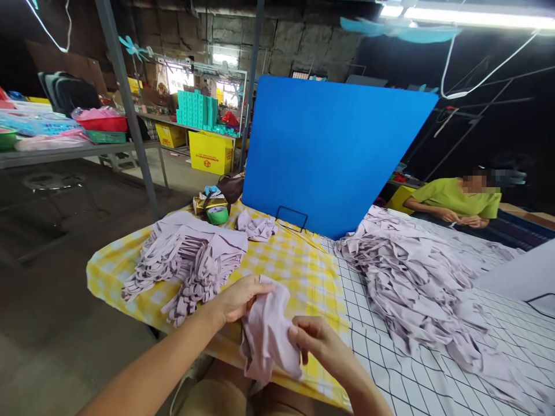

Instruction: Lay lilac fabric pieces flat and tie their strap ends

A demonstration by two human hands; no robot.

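A pale lilac fabric piece [271,335] hangs over the table's front edge, held up between my two hands. My left hand [240,297] pinches its upper left part, thumb on top. At its right edge, the fingers of my right hand [314,338] are closed on the cloth. Behind my left hand lies a layered stack of lilac pieces [195,248] with strips fanned toward the front. A small crumpled lilac piece [256,225] rests farther back. To the right, a large loose heap of lilac pieces [411,271] spreads over the table.
The table has a yellow checked cloth [312,283] and a white cloth with black grid lines [377,358]. A blue panel [325,150] stands at the back. Green tape [217,215] lies at the back left. A person in a yellow-green shirt [459,196] sits at the far right.
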